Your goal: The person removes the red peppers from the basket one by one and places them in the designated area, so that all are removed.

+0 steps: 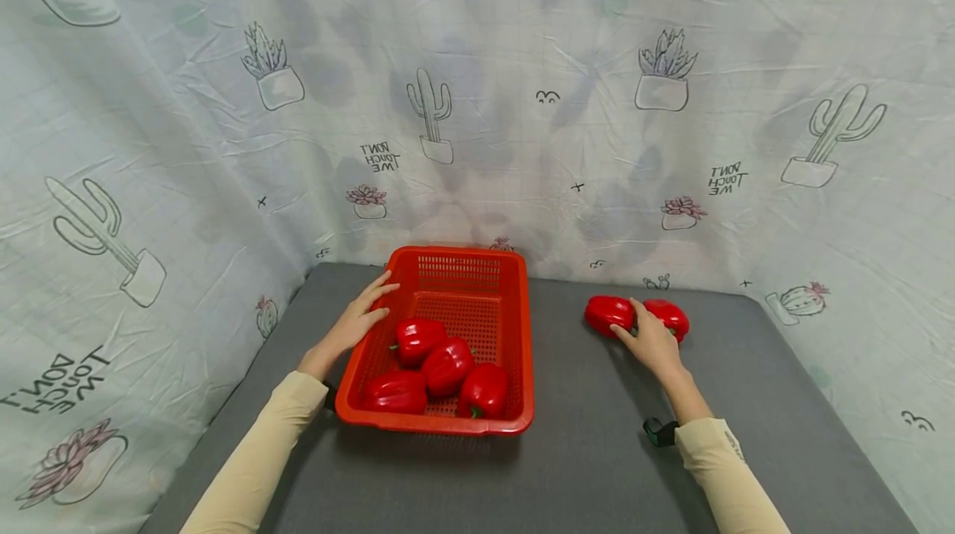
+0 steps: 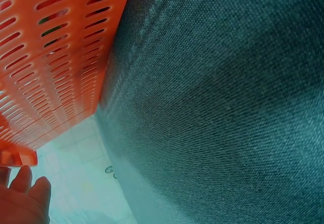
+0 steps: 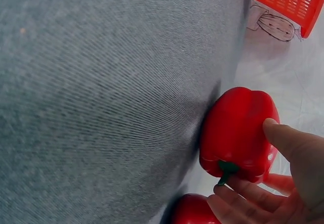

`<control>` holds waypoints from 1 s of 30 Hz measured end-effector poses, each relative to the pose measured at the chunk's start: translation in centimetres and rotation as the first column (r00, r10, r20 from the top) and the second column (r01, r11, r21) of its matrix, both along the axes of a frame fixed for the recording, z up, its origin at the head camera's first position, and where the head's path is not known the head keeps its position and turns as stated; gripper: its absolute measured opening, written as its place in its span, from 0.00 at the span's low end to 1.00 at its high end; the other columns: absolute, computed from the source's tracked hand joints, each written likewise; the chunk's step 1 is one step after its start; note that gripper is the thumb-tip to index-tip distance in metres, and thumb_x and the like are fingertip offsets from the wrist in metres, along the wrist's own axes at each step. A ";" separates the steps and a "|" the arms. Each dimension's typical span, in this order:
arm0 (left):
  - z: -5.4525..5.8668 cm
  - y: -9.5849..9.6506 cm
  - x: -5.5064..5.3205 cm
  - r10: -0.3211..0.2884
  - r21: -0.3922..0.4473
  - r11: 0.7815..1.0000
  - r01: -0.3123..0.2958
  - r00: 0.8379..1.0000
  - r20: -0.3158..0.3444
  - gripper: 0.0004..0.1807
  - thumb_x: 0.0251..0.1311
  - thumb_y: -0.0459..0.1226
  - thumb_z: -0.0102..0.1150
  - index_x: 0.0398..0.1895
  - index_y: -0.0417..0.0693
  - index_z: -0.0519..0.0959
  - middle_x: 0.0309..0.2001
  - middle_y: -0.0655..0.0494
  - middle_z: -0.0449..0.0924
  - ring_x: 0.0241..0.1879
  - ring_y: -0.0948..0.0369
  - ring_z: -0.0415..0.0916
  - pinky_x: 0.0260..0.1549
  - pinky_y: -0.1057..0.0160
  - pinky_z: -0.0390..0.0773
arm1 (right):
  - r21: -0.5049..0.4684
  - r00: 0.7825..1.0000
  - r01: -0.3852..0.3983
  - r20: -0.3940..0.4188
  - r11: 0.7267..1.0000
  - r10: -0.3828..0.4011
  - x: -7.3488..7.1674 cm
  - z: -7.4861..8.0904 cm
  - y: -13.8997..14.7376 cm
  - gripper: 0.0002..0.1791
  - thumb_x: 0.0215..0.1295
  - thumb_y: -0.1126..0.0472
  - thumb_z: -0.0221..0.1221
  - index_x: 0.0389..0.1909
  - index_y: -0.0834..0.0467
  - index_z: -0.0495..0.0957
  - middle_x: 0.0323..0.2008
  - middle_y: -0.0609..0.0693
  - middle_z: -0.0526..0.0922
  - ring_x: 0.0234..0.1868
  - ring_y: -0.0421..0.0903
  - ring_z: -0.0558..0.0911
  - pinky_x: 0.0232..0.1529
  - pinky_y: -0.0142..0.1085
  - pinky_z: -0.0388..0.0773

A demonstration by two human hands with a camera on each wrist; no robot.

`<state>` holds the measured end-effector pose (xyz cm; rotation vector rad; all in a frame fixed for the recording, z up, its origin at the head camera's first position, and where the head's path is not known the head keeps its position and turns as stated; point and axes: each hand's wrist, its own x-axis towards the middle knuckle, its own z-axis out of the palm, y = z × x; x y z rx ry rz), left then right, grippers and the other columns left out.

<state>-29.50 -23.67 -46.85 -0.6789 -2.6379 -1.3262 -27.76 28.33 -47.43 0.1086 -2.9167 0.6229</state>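
Note:
My right hand (image 1: 656, 345) is at the left one of two red bell peppers lying on the grey table. Its thumb presses on the side of this bell pepper (image 3: 238, 133), and the other fingers curl round the end with the green stem. The second bell pepper (image 1: 666, 318) lies just right of it, partly behind my hand. My left hand (image 1: 356, 324) rests with spread fingers at the left rim of a red-orange plastic basket (image 1: 531, 335). Several red bell peppers (image 1: 448, 366) lie in the near half of the basket.
The grey table (image 1: 574, 468) runs back to a pale curtain (image 1: 522, 144) printed with cacti, which also hangs along both sides. A dark strap mount (image 1: 660, 432) sits on my right wrist. The basket's slotted side wall (image 2: 61, 57) stands close beside my left wrist.

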 end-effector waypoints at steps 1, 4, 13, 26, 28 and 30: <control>-0.2 -0.1 -0.1 0.004 -0.002 1.000 -0.004 1.000 0.000 0.23 0.63 0.27 0.46 0.63 0.34 0.65 0.71 0.40 0.47 0.70 0.42 0.44 0.60 0.36 0.49 | 0.003 1.000 0.002 0.005 1.000 -0.002 0.0 0.0 0.0 0.38 0.60 0.51 0.58 0.65 0.69 0.58 0.58 0.72 0.68 0.53 0.66 0.72 0.43 0.64 0.71; -0.2 -0.1 -0.1 0.012 -0.015 1.000 -0.012 1.000 -0.002 0.23 0.63 0.28 0.47 0.63 0.36 0.66 0.71 0.41 0.48 0.69 0.43 0.46 0.61 0.37 0.51 | 0.004 1.000 0.004 0.020 1.000 -0.004 -0.1 0.2 0.1 0.39 0.60 0.51 0.58 0.65 0.69 0.58 0.58 0.72 0.68 0.53 0.66 0.73 0.43 0.63 0.71; 2.8 1.1 2.0 -0.017 0.040 0.999 0.016 1.000 0.016 0.23 0.61 0.23 0.46 0.60 0.27 0.65 0.69 0.32 0.48 0.68 0.37 0.45 0.59 0.34 0.49 | -0.003 1.000 -0.015 0.023 1.000 0.015 -0.2 1.0 0.3 0.38 0.60 0.51 0.58 0.64 0.71 0.59 0.53 0.71 0.72 0.51 0.63 0.74 0.44 0.60 0.73; -0.6 -0.2 -0.2 0.001 0.022 1.000 -0.001 1.000 -0.010 0.24 0.62 0.29 0.46 0.62 0.37 0.66 0.71 0.42 0.49 0.69 0.43 0.45 0.60 0.36 0.50 | -0.020 1.000 -0.017 -0.010 1.000 0.016 -0.3 2.2 0.3 0.35 0.61 0.53 0.57 0.63 0.69 0.62 0.48 0.69 0.75 0.47 0.61 0.75 0.43 0.59 0.73; -0.6 -0.2 -0.2 0.001 0.021 1.000 -0.001 1.000 -0.008 0.24 0.62 0.29 0.46 0.62 0.37 0.66 0.71 0.42 0.49 0.70 0.43 0.45 0.61 0.37 0.50 | -0.022 1.000 -0.014 -0.020 1.000 0.014 -0.3 2.3 0.2 0.34 0.61 0.52 0.57 0.62 0.69 0.63 0.48 0.69 0.75 0.47 0.61 0.75 0.41 0.58 0.73; -0.6 -0.1 -0.2 0.002 0.015 1.000 -0.002 1.000 -0.006 0.23 0.63 0.29 0.47 0.63 0.36 0.66 0.71 0.42 0.48 0.70 0.43 0.45 0.61 0.37 0.50 | -0.025 1.000 -0.012 -0.029 1.000 0.012 -0.3 2.5 0.0 0.34 0.61 0.52 0.57 0.62 0.68 0.63 0.48 0.69 0.75 0.46 0.60 0.75 0.40 0.58 0.73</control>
